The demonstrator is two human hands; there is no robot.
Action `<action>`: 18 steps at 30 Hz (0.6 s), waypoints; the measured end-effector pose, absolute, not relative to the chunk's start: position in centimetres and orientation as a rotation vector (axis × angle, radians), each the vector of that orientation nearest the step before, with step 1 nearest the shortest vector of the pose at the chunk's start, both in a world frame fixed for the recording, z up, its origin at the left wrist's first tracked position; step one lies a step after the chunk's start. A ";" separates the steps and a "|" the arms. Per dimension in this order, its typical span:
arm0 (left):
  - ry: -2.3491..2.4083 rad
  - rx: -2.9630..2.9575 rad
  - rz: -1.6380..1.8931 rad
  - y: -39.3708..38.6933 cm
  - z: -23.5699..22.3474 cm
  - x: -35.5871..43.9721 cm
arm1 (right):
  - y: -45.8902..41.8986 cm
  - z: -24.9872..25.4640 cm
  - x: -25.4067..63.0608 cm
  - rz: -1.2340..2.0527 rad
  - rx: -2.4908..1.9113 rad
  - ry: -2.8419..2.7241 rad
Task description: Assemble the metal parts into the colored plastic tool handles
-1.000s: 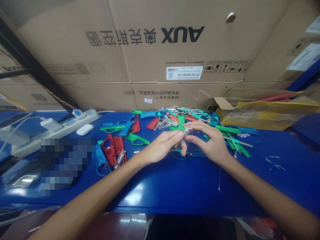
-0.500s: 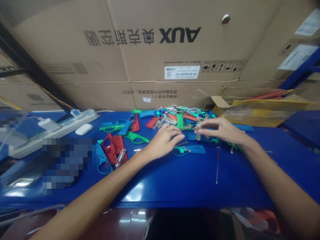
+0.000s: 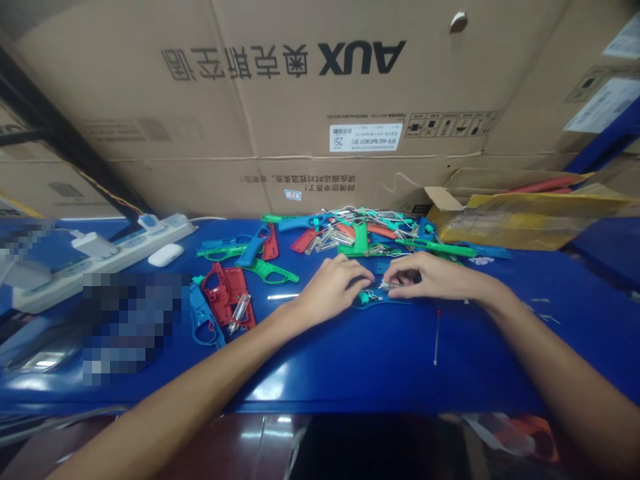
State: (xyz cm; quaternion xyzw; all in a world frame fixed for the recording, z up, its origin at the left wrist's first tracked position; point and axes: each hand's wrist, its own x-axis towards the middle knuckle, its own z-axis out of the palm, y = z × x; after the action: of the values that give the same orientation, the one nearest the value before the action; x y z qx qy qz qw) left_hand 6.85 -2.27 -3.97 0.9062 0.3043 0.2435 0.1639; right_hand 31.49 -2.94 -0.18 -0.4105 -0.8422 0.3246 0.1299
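My right hand [image 3: 425, 277] pinches a small clear plastic part [image 3: 394, 287] between thumb and fingers, just over a blue plastic half-shell [image 3: 387, 301]. This shell lies flat on the table with a green piece and thin wires [image 3: 369, 295] in it, partly hidden by both hands. At the shell's left end is my left hand [image 3: 337, 283], its fingers curved and a little apart from the thumb, with nothing visible in them. A thin screwdriver [image 3: 437, 340] lies nearer me, below my right wrist, its upper end hidden.
Behind my hands is a heap of green, blue and red shells, clear tubes and wires [image 3: 360, 230]. More red shells [image 3: 230, 293] lie left. A power strip [image 3: 135, 247], a white case [image 3: 166, 255] and a yellow-taped box [image 3: 510, 223] flank the heap; a large carton [image 3: 280, 120] stands behind.
My hands have parted; the clear part, earlier between both, is now in my right hand alone. That hand swung right, then came back down over the blue shell. The screwdriver came more into view.
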 end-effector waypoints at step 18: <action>0.944 2.764 0.561 -2.8 -3.7 6.9 | -3.3 0.0 31.3 0.706 -1.191 -2.680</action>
State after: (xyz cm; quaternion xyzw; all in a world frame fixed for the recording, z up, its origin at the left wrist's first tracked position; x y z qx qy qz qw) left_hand 6.88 -2.77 -3.73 0.9261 0.3162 0.1880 0.0835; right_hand 31.33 -3.31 -0.04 -0.3941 -0.8867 0.2335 0.0622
